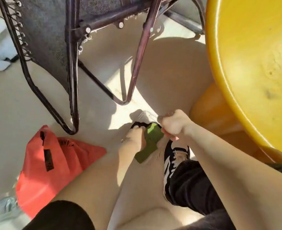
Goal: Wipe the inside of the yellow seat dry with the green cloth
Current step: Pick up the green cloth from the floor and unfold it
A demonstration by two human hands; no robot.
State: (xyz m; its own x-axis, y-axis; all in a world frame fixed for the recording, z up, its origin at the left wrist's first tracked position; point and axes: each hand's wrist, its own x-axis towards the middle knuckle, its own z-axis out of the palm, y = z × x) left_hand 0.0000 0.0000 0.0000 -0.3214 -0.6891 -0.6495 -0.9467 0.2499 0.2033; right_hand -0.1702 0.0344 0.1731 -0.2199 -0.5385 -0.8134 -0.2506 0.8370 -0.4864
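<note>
Green cloth (151,143) folded, gripped by both hands: left hand (135,138), right hand (173,124) fingers clenched. Yellow seat (253,63) alongside; red bag (54,160) on floor.

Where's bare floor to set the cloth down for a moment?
Bare pale floor lies left of the dark metal folding chair frame, above the red fabric bag. Crowded around both hands, left and right, gripping the green cloth beside the black-and-white sneaker.

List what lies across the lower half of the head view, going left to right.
Red bag → left hand → green cloth → right hand → black-and-white sneaker → yellow seat.
</note>
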